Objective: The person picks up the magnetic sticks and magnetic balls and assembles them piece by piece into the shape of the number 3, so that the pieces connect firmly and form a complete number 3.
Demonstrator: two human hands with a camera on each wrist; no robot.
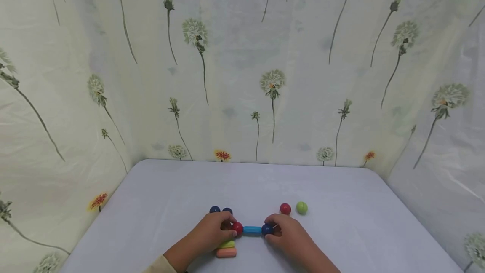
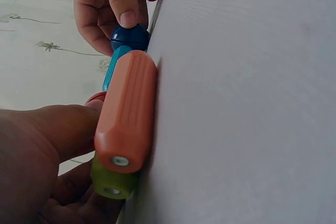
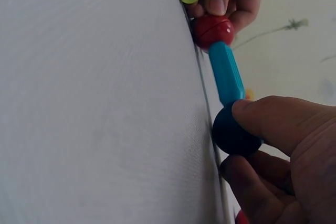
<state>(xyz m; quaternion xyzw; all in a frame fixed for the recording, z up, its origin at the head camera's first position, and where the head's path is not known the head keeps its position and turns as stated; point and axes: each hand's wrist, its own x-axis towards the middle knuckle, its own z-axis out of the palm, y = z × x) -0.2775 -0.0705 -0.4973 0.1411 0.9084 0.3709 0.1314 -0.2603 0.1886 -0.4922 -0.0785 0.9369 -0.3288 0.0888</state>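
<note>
A light blue faceted rod [image 1: 252, 230] lies between a red ball [image 1: 237, 228] and a dark blue ball [image 1: 267, 229], its ends touching both. My left hand [image 1: 210, 233] pinches the red ball between thumb and fingers. The dark blue ball is held by my right hand [image 1: 289, 237], thumb on one side and fingertips on the other, as the right wrist view shows. Just in front of the left hand lie an orange rod [image 2: 127, 111] and a yellow-green rod [image 2: 113, 183] side by side, with metal discs in their ends.
Behind the left hand sit two more dark blue balls [image 1: 214, 209], partly covered. Beyond the right hand are another red ball [image 1: 285, 209] and a light green ball [image 1: 302, 207]. A white-covered table [image 1: 170, 188] meets a dandelion-print curtain [image 1: 235, 75] at the back and sides.
</note>
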